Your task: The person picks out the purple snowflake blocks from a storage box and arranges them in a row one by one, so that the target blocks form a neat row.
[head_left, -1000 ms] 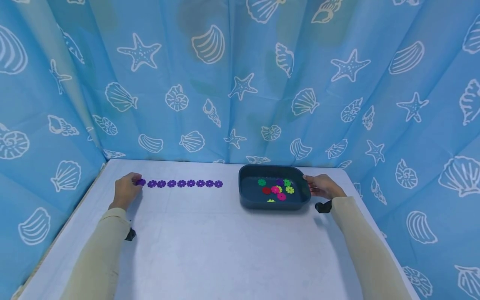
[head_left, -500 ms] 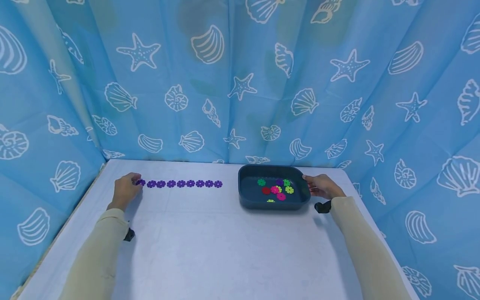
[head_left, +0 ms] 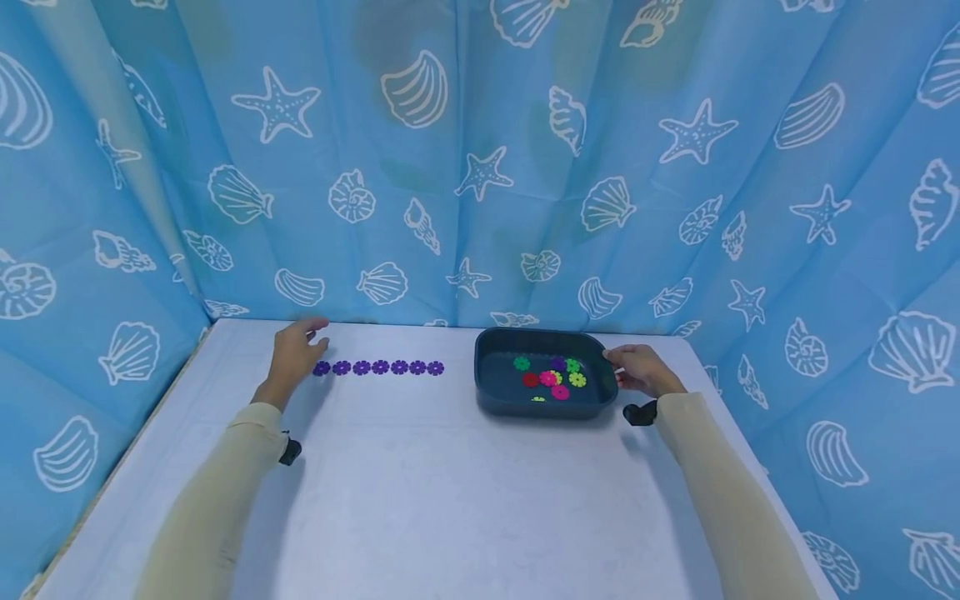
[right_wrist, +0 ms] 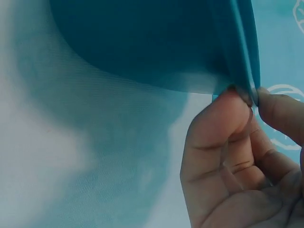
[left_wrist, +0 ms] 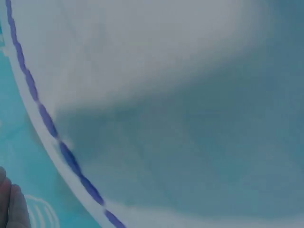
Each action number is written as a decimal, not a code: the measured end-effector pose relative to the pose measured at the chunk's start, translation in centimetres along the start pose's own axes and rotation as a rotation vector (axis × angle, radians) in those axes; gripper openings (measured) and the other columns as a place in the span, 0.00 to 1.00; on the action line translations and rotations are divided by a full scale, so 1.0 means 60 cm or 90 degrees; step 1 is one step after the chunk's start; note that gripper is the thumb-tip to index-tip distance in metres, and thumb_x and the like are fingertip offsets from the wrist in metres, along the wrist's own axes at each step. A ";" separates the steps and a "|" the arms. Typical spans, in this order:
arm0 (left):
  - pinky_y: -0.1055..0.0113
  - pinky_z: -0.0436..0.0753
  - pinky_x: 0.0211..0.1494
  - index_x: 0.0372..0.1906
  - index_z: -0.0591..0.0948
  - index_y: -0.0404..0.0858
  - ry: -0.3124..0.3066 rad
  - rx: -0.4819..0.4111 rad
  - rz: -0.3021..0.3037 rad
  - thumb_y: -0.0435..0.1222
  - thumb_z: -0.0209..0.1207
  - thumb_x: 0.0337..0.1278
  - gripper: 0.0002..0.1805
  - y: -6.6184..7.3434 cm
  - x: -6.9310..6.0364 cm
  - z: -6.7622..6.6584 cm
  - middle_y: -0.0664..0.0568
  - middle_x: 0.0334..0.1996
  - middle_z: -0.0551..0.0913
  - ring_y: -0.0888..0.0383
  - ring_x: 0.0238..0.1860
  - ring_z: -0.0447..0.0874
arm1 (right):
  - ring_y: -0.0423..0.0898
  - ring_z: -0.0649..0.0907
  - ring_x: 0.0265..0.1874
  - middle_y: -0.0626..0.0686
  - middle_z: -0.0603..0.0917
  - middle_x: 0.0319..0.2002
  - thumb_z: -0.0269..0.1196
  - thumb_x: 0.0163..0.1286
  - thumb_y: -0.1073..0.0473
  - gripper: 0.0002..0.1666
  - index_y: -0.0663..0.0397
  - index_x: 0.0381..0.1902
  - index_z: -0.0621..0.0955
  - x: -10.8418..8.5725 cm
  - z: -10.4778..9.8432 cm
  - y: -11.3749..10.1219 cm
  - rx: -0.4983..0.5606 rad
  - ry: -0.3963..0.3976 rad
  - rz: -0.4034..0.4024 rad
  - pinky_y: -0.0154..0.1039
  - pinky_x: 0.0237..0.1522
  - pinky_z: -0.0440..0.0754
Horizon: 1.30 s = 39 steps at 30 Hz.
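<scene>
A row of several purple flower-shaped discs [head_left: 381, 367] runs across the back left of the table. My left hand [head_left: 294, 358] hovers over the left end of this row, thumb and fingers apart with nothing between them; it hides the leftmost discs. In the left wrist view, the purple row [left_wrist: 71, 156] curves past, and fingertips [left_wrist: 16, 206] show at the bottom left corner. At the right, my right hand [head_left: 645, 371] pinches the rim of a dark blue tray [head_left: 540, 408] between thumb and fingers; the right wrist view shows this grip on the tray wall [right_wrist: 242, 52].
Inside the tray lie several flower discs: green ones [head_left: 521, 363], yellow ones [head_left: 577, 380], pink ones [head_left: 560, 392], a red one [head_left: 531, 380] and a purple one [head_left: 558, 364]. A blue shell-print curtain [head_left: 480, 225] borders the white-covered table [head_left: 450, 500].
My left hand has let go of the purple disc at the row's left end and moved right and slightly up. The right hand stays on the tray's rim.
</scene>
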<state>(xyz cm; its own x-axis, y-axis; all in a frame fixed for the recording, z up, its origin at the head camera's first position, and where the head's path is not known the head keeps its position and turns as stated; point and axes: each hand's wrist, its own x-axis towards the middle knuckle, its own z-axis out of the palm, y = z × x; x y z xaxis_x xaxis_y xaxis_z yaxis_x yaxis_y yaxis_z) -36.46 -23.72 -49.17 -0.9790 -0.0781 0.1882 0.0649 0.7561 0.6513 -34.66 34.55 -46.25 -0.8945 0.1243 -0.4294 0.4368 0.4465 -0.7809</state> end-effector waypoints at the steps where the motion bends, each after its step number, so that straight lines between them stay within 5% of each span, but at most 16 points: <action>1: 0.47 0.75 0.61 0.63 0.74 0.34 0.002 -0.002 0.004 0.30 0.59 0.64 0.23 0.011 -0.002 0.003 0.38 0.61 0.74 0.40 0.64 0.70 | 0.49 0.78 0.34 0.60 0.74 0.48 0.52 0.77 0.51 0.28 0.66 0.66 0.68 -0.001 0.001 0.000 0.003 0.003 -0.005 0.35 0.36 0.83; 4: 0.46 0.74 0.61 0.62 0.74 0.32 -0.004 -0.029 0.017 0.29 0.57 0.65 0.21 0.050 -0.017 0.002 0.37 0.61 0.74 0.39 0.64 0.69 | 0.49 0.77 0.34 0.60 0.74 0.46 0.52 0.77 0.53 0.27 0.65 0.65 0.69 -0.004 0.003 0.001 0.004 0.007 -0.015 0.35 0.36 0.83; 23: 0.57 0.74 0.64 0.58 0.78 0.33 -0.021 -0.116 0.157 0.28 0.60 0.62 0.18 0.162 -0.023 0.080 0.41 0.56 0.79 0.46 0.62 0.74 | 0.46 0.78 0.29 0.58 0.73 0.43 0.50 0.78 0.53 0.23 0.62 0.63 0.69 -0.018 0.002 0.009 0.011 -0.059 -0.022 0.37 0.36 0.83; 31: 0.63 0.76 0.62 0.56 0.79 0.34 -0.059 -0.207 0.203 0.28 0.62 0.61 0.18 0.260 -0.032 0.141 0.45 0.55 0.81 0.51 0.60 0.77 | 0.46 0.78 0.28 0.58 0.73 0.43 0.51 0.78 0.52 0.23 0.62 0.61 0.69 -0.022 -0.001 0.011 0.006 -0.061 -0.029 0.38 0.35 0.83; 39: 0.66 0.78 0.59 0.53 0.81 0.33 -0.129 -0.249 0.240 0.28 0.63 0.59 0.16 0.366 -0.055 0.230 0.45 0.50 0.84 0.53 0.56 0.80 | 0.47 0.78 0.29 0.59 0.73 0.44 0.51 0.78 0.53 0.23 0.63 0.62 0.69 -0.028 0.003 0.007 0.019 -0.067 -0.023 0.38 0.36 0.83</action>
<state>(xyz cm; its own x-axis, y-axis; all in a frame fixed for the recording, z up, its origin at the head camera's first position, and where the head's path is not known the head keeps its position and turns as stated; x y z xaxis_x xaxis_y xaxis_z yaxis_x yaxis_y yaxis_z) -34.48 2.10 -45.67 -0.8895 0.3046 0.3406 0.4450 0.4088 0.7967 -32.95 34.39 -45.95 -0.8952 0.0138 -0.4454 0.4091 0.4218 -0.8091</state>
